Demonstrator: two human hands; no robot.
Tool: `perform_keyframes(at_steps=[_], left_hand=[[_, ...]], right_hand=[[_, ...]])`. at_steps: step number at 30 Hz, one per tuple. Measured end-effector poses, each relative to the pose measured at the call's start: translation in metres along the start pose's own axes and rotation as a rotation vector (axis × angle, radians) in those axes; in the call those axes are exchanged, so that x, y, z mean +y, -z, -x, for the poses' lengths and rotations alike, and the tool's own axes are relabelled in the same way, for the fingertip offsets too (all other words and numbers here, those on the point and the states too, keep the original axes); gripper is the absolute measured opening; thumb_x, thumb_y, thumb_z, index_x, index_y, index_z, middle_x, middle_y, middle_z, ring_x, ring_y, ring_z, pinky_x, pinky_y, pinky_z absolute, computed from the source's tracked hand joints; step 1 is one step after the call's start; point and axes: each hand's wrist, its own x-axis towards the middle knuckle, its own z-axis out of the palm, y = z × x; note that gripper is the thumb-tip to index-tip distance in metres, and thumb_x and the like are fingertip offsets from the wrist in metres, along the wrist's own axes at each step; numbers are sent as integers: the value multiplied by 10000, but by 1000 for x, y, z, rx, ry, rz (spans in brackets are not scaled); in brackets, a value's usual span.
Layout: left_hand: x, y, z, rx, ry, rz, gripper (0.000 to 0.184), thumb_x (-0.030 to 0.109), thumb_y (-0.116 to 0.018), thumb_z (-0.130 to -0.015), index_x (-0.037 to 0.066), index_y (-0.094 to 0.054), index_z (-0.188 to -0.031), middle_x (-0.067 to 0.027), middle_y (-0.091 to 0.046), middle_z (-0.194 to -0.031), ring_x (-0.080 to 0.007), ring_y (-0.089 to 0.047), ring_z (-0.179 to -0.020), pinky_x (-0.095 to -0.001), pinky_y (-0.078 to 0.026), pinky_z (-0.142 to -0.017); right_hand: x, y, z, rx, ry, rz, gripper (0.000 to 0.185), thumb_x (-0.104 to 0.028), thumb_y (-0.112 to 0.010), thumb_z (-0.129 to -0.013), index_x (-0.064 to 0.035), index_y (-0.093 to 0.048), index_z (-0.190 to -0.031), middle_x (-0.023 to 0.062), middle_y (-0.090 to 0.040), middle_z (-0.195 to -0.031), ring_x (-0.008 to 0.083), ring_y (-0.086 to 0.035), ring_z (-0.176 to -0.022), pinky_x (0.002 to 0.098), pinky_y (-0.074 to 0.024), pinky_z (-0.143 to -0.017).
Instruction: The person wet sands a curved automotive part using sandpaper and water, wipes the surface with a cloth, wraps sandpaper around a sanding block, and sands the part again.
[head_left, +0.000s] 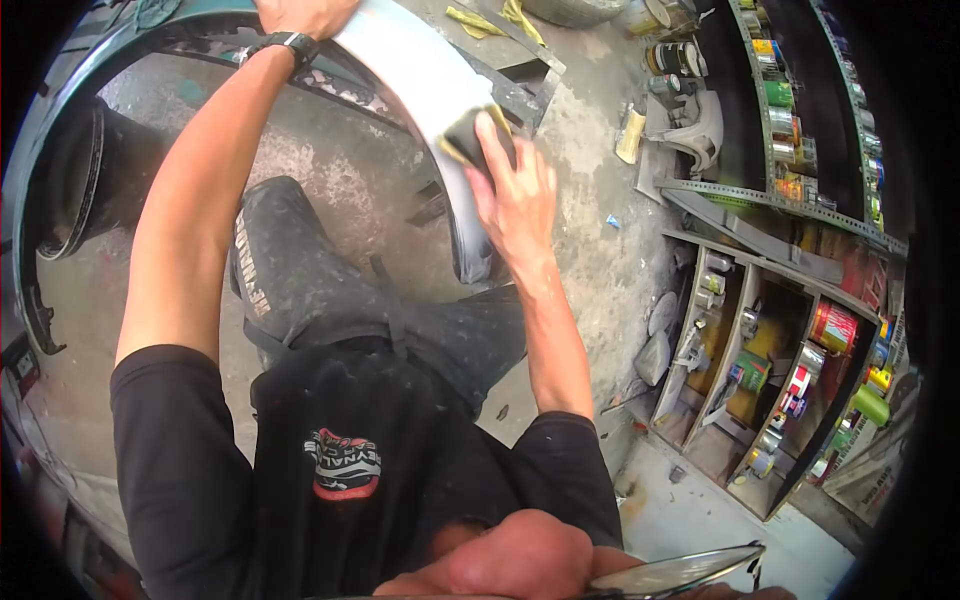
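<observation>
A curved car body panel (425, 62), pale white to grey on its right part, arches across the top of the view and bends down on the right. My right hand (515, 200) holds a dark sanding block (478, 138) with yellowish edges flat against the pale surface, fingers stretched over its top. At the upper edge of the view, my left hand (305, 15) rests on the panel, a dark watch on its wrist. The left fingers are cut off by the frame, so their grip is hidden. My knee in dark trousers (300, 250) lies inside the curve.
Shelves (755, 180) with several cans stand on the right, above a lower wooden rack (725, 370). A dark bucket-like container (95, 190) sits inside the panel's left curve. Yellow scraps (475, 22) and a tyre (580, 10) lie at the top on the stained concrete floor (580, 130).
</observation>
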Motion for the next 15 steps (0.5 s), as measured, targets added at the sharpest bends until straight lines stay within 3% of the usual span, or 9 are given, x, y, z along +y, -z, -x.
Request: perform_keyframes(at_steps=[4,7,15], left_hand=[[1,-10,2,-12,12,-20,731,613,-457,-952,58,-558,-1417,-197,-513,-1480,-388,-396,-1403,-673,-135,-1182],[5,4,2,-104,12,-42,745,620,-450,-953,50,-554,-1421,-197,-511,-1483,-387,-391,-1408,-668,-132,-1186],[-1,-10,0,-51,38,-36,778,641,-444,-948,41,-540,-1434,-202,-505,-1490,-392,-389,-1410,-666,-120,-1191]], right_hand=[[2,2,33,-7,-8,31,738,-121,-795,-797,-218,-533,-1480,141,-609,-1135,311,-606,-1028,438,-455,-836],[2,-9,-4,5,6,34,794,-132,-810,-782,-225,-498,-1507,157,-611,-1158,327,-609,-1050,444,-460,-835],[3,-5,20,2,-5,62,741,-158,-786,-826,-226,-499,-1505,158,-614,-1146,341,-610,-1028,453,-465,-837]])
